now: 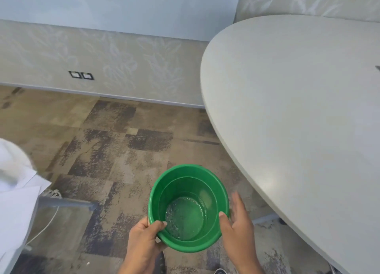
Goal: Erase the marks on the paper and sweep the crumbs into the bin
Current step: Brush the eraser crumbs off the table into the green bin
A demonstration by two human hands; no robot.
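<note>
Nearest, my two hands carry one green bin above the patchy carpet. My left hand grips its near rim, thumb hooked inside and fingers underneath. My right hand is loose against the bin's right side: the thumb lies on the rim, and the fingers are straight and blurred, not closed round anything. Grey crumbs are scattered over the bin's bottom. Below it I can see the tips of my two shoes. At the left edge lie at least two overlapping sheets of white paper, with one white cable trailing below them. To the right is one rounded grey table. Farthest off, two sockets sit side by side low on the patterned wall.
</note>
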